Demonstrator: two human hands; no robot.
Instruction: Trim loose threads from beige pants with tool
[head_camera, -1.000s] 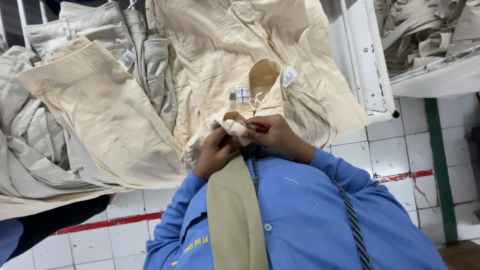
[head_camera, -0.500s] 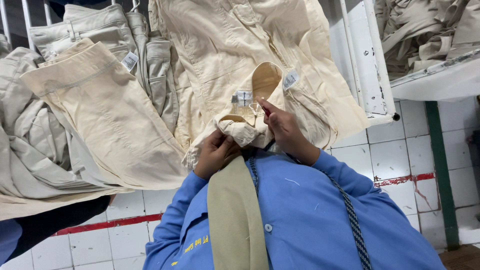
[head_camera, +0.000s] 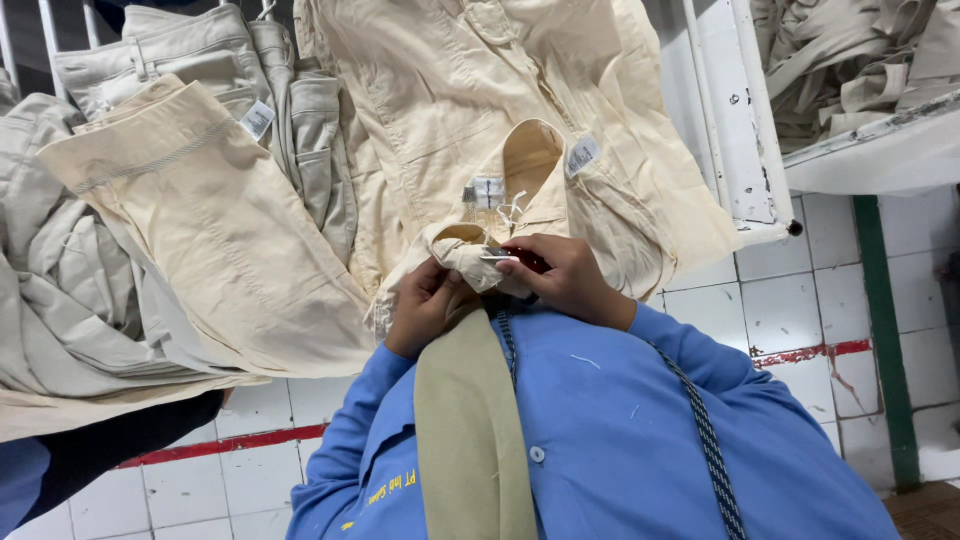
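Pinching cream waistband (head_camera: 455, 245) between both hands' grip

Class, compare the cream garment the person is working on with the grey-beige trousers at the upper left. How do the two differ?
The cream garment is pale yellowish; the grey-beige trousers are greyer. The cream garment's waistband edge is gripped by the left hand and right hand; no hand touches the trousers. Both carry small white tags.

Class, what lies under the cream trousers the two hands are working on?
More cream trousers and grey ones overlap beneath and beside the cream trousers; the table surface underneath is fully covered.
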